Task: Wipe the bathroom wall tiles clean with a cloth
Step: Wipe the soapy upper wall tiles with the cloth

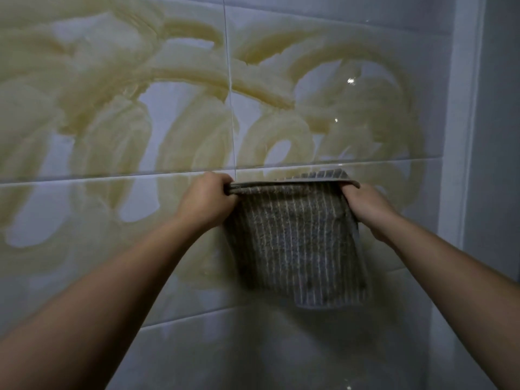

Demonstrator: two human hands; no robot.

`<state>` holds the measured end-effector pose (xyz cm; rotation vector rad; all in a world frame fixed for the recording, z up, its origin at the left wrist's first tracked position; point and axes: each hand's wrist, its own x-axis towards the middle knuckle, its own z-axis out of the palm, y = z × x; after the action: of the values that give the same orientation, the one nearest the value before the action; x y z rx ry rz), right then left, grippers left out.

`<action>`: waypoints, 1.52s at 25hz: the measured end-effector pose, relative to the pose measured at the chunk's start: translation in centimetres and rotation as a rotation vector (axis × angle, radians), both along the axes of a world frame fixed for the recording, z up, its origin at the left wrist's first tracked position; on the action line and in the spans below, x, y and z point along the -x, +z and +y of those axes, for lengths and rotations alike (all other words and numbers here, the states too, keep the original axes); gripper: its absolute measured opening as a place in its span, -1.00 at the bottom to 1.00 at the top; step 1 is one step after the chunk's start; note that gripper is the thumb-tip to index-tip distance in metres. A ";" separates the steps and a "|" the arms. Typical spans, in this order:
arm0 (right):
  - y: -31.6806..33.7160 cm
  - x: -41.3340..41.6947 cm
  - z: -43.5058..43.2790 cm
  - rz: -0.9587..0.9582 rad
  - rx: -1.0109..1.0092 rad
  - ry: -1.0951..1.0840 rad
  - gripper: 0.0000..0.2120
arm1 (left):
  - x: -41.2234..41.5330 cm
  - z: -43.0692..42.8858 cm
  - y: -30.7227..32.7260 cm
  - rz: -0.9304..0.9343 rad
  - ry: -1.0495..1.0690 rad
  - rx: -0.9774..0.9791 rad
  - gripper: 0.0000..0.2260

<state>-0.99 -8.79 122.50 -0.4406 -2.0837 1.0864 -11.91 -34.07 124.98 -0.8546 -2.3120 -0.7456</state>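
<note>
Holding a grey striped cloth (298, 243) up in front of the bathroom wall tiles (323, 35), both bare hands grip its top corners. The left hand (206, 201) has its fingers (222, 180) curled shut over the upper left corner, pinching the folded top edge; the right hand (365, 209) has its fingers closed on the upper right corner, with the cloth's edge draped over them. Between the two hands the top edge runs taut and nearly level, just below a horizontal grout line (112, 175), and a thin fold of the fabric shows above it. The rest of the cloth hangs down as a rough rectangle with pale vertical stripes, its bottom hem ending above the next grout line down — whether the hanging part touches the wall or sits a little off it cannot be told.

The glossy pale tiles are covered with broad yellowish smears (180, 114) in looping, curved strokes, spreading across the upper tiles and down the left side behind the left forearm (92, 299). The lowest tiles look mostly free of the smears. A vertical grout line (229, 88) runs down to the left hand — the cloth hangs just to its right. At the right edge of the wall a white corner trim (461, 136) runs upright beside the right forearm (455, 274).
</note>
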 end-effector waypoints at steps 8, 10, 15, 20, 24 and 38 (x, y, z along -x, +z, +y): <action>0.7 1.6 0.1 -0.003 0.288 0.132 -0.69 | -1.9 0.6 1.0 -0.877 -0.343 -0.557 -0.76; 1.0 1.6 0.8 0.064 0.459 0.250 -0.75 | -2.1 1.4 1.3 -0.959 -0.441 -0.692 -0.78; 2.3 0.9 5.0 0.349 0.202 0.327 -0.83 | -2.9 2.7 2.0 -0.278 -0.376 -0.455 -0.88; 3.4 0.1 8.7 0.113 -0.729 0.256 -0.79 | -4.7 5.2 2.5 0.312 -0.010 0.220 -0.65; 6.0 0.7 8.8 0.161 -0.770 0.190 -0.71 | -4.2 6.7 4.3 0.512 0.149 0.189 -0.58; 19.0 7.6 5.4 0.456 -0.996 -0.317 -0.67 | 3.2 8.0 17.5 0.818 0.399 0.211 -0.44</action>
<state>-8.61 -3.39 141.46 -0.0045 -1.7813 -0.1016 -15.10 -26.06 142.45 -0.5930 -1.7294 0.0429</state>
